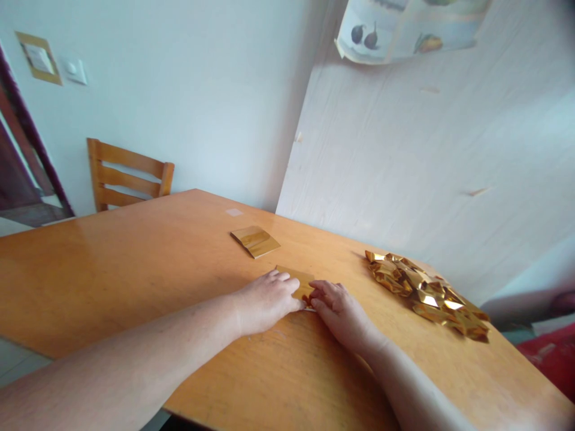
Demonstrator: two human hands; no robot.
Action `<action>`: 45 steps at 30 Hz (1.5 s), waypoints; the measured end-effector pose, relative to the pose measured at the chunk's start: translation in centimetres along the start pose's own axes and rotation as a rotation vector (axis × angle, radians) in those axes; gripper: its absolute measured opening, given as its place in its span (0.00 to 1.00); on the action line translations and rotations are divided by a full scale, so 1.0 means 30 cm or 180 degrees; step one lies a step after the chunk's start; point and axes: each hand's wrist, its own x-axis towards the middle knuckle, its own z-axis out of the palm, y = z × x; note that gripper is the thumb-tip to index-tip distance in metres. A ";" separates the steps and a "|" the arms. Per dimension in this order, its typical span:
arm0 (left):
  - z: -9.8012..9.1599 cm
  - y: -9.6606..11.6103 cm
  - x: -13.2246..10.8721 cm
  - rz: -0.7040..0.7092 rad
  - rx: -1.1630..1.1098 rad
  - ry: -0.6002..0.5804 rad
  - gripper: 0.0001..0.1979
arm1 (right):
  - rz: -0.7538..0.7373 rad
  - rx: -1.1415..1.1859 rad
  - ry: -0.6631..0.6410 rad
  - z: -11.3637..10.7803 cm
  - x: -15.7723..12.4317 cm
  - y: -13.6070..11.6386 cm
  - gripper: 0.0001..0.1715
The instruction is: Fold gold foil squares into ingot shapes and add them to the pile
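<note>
A sheet of gold foil paper (295,277) lies on the table between my hands, its near edge slightly raised. My left hand (272,299) rests over the sheet's left part, with its thumb at the near edge and fingers curled onto the paper. My right hand (336,305) grips the right end of that same near edge between thumb and fingers. The fingers partly cover the sheet, so its exact fold is hidden. Just beyond, to the left, sits a flat stack of gold paper squares (256,240).
A heap of folded gold foil pieces (429,293) lies to the right, near the table's far edge. The wooden table (135,269) meets a pale board (381,149) against the wall. A wooden chair (130,173) stands behind at the left.
</note>
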 end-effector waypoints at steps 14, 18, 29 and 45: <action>-0.024 0.029 -0.012 -0.0062 0.0022 0.0104 0.15 | -0.0287 -0.0510 -0.0156 -0.003 -0.022 -0.023 0.21; -0.018 0.050 -0.019 -0.0113 0.0063 0.0062 0.18 | -0.0284 -0.0491 -0.0139 -0.001 -0.020 -0.022 0.21; -0.037 0.083 -0.022 -0.0319 0.0142 -0.0086 0.15 | -0.0293 -0.0502 -0.0191 0.001 -0.019 -0.011 0.22; -0.123 0.013 -0.084 -0.0559 0.0080 -0.0305 0.11 | -0.0310 -0.0463 -0.0206 0.003 -0.021 0.001 0.21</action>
